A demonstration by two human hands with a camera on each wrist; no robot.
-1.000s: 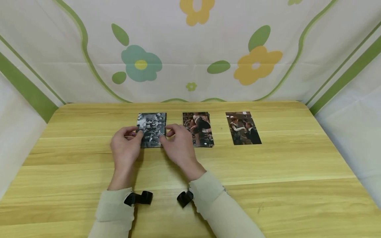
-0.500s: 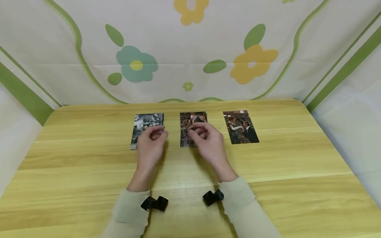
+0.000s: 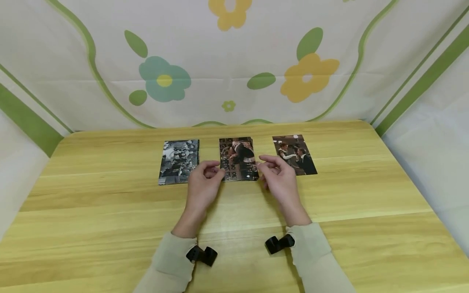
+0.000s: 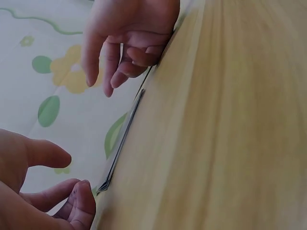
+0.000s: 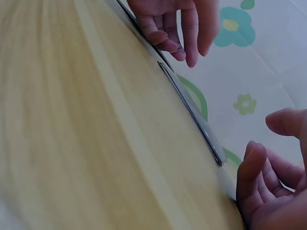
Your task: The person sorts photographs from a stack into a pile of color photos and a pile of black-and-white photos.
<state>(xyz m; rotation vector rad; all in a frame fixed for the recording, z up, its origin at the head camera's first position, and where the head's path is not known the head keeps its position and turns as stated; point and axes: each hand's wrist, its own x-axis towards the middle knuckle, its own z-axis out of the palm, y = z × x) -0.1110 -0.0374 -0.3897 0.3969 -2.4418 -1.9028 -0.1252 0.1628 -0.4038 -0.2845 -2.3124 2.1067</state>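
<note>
- While squaring the middle photo stack (image 3: 239, 159), apparently the step in hand, keep it flat on the wooden table (image 3: 238, 260), between the left photo stack (image 3: 178, 160) and the right photo (image 3: 307, 162).
- At the left edge of the middle stack, the left hand (image 3: 203, 185): thumb apart from loosely bent fingers, nothing pinched; fingertips right by the lower left part, with actual contact impossible to tell.
- At the opposite edge, the right hand (image 3: 283, 181): likewise relaxed, thumb and fingers parted, nothing held; fingertips seemingly just clear of the stack in the right wrist view.
- Note the slight stagger of layers along the right edge; best met with fingertips low against the wood, so as to catch the bottom print as well as the top.
- Press inward lightly and equally from both sides, to avoid bowing the prints or shoving the whole stack sideways.
- Mind the right hand's overlap, seen from above, with the right photo's near left corner; lift clear rather than drag.
</note>
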